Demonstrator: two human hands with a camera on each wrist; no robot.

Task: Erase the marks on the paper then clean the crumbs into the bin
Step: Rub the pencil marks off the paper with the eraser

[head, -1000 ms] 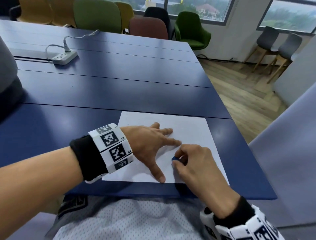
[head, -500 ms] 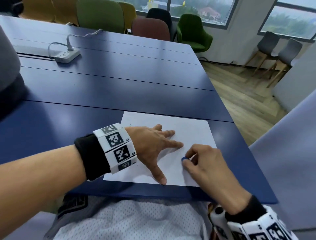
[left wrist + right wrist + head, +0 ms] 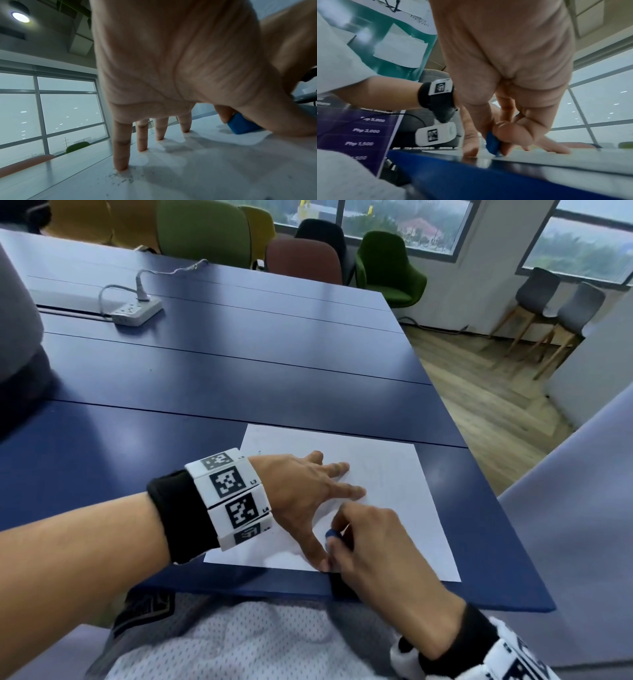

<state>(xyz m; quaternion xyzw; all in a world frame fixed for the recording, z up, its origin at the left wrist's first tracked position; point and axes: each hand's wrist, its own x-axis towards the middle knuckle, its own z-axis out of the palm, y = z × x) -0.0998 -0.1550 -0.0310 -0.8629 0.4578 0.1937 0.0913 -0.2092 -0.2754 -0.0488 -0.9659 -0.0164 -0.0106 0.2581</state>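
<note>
A white sheet of paper (image 3: 394, 484) lies at the near edge of the blue table (image 3: 239, 378). My left hand (image 3: 308, 498) is spread flat on the paper, fingers straight, pressing it down; the fingertips (image 3: 121, 166) touch the sheet in the left wrist view. My right hand (image 3: 373, 546) pinches a small blue eraser (image 3: 331, 534) against the paper near the left thumb. The same eraser (image 3: 493, 144) shows between thumb and fingers in the right wrist view, and the eraser (image 3: 243, 125) also shows from the left wrist. Dark eraser crumbs (image 3: 120, 180) lie by the little finger. No bin is in view.
A white power strip (image 3: 137, 311) with its cable sits at the far left of the table. Coloured chairs (image 3: 301, 258) line the far side. The table's right edge (image 3: 479, 474) drops to a wooden floor. A grey object (image 3: 17, 337) stands at the left edge.
My right hand with the eraser has slid back toward the paper's near edge, close to the left thumb tip. The left hand stays spread on the paper.
</note>
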